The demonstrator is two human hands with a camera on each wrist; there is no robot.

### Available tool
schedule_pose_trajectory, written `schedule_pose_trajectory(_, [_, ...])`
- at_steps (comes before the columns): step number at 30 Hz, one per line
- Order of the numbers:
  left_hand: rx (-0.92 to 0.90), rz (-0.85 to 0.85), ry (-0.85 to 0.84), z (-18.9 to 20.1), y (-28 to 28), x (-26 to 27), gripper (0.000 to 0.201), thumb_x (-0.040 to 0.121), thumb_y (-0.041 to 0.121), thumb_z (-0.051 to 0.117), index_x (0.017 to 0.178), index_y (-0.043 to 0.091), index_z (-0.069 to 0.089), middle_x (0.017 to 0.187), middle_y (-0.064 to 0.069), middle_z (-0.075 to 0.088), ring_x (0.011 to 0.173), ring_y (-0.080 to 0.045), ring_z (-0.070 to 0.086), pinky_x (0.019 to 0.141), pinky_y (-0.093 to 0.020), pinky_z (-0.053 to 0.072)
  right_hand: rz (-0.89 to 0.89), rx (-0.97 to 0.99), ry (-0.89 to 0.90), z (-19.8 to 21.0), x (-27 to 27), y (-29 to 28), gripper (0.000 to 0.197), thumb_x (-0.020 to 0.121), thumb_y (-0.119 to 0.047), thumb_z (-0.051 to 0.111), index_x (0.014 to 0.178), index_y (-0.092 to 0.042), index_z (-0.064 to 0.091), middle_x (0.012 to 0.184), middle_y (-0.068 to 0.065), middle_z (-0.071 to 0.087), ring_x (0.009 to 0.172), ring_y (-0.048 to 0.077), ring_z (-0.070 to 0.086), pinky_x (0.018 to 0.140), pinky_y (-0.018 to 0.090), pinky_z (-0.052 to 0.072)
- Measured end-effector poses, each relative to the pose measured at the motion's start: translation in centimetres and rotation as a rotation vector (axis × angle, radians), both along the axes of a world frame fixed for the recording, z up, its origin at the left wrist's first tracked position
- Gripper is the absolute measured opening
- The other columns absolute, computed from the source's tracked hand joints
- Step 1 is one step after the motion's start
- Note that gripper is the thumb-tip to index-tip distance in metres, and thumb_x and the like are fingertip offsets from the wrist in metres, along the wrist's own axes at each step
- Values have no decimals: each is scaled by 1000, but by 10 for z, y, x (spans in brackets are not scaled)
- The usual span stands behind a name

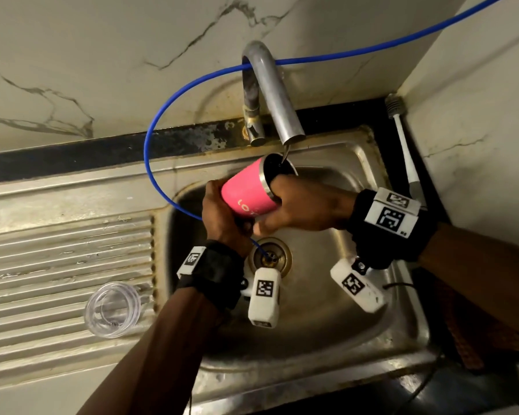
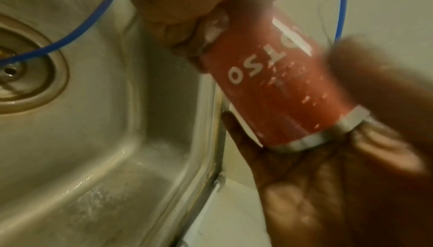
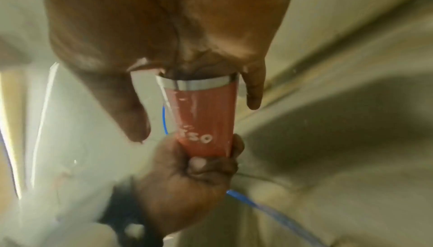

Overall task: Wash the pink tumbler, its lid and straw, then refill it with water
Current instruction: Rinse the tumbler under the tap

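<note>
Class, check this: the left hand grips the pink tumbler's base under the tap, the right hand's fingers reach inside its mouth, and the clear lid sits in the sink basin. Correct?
Not quite. In the head view the clear lid lies on the ribbed drainboard, not in the basin. The rest stands.

"OTSO" on pink tumbler (image 2: pixel 276 87)

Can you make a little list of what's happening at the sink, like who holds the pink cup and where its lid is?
pink tumbler: tilted, open mouth under the tap
left hand: grips the tumbler's base
right hand: at the rim, fingers inside
water: thin trickle into the tumbler
clear lid: on the draining board, left of the sink
straw: not seen
</note>
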State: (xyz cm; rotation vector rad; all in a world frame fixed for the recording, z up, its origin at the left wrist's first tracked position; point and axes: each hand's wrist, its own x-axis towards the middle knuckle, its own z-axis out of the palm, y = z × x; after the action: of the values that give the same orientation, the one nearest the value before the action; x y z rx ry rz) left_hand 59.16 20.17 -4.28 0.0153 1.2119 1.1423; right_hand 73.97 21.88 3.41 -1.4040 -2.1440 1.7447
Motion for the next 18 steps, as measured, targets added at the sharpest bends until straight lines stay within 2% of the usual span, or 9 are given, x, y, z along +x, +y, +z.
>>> schedule_pose_trajectory(3, [-22,-26,42,-1,1,-1,43,93,49,58,117,16,69,88,-8,68,67,-25,69,51,-28,49,-49,-20,75,-1,6,1,49,82,-23,80,127,-9,66,114,7,75,107,22,72,97,39,57])
schedule_pose_trajectory(5, [-94,-155,54,3,0,-5,40,98,51,54,113,17,69,75,-3,65,47,-18,58,38,-20,36,181,259,-248,2,14,5,53,92,-45,71,137,-20,62,127,4,70,123,22,63,108,31,47])
schedule_pose_trajectory(7, [-161,-256,17,6,1,-8,42,99,52,53,109,14,70,71,-3,64,36,-15,47,33,-18,31,402,508,-558,2,21,8,75,89,-78,42,143,-27,56,145,4,59,145,22,42,123,33,20])
schedule_pose_trajectory(9, [-216,-275,-30,5,0,-7,45,99,52,53,98,10,68,64,-4,60,30,-14,40,31,-16,32,471,559,-610,0,20,8,94,81,-89,21,137,-25,61,144,5,60,149,21,36,129,38,6])
schedule_pose_trajectory(10, [-217,-271,-51,6,-1,-6,45,100,52,52,92,10,66,61,-4,57,28,-13,37,31,-16,32,426,544,-591,-1,18,9,88,83,-88,27,129,-22,65,137,6,64,142,22,44,126,36,15])
schedule_pose_trajectory(12, [-161,-256,-77,8,-2,-3,46,102,53,52,90,11,66,60,-3,56,29,-11,38,30,-16,31,224,486,-491,2,14,9,62,92,-73,52,110,-16,65,110,5,66,109,22,60,92,27,39])
schedule_pose_trajectory(14, [-66,-248,-65,10,-5,0,47,101,56,55,101,12,71,68,-5,62,39,-14,48,35,-20,36,-9,382,-332,1,10,8,46,92,-59,67,94,-15,57,89,-1,60,79,15,57,73,26,38])
schedule_pose_trajectory(16, [-40,-221,-41,10,-8,1,51,98,59,59,118,15,72,79,-6,67,52,-19,56,42,-23,42,-141,311,-147,1,7,9,46,88,-54,75,104,-14,61,97,2,66,85,15,64,78,34,51])
schedule_pose_trajectory(18, [-41,-189,-29,9,-5,1,51,98,59,59,122,16,71,80,-5,67,54,-18,58,42,-23,44,-41,339,-225,4,5,8,61,90,-53,73,131,-11,55,119,5,65,104,20,63,86,32,49])
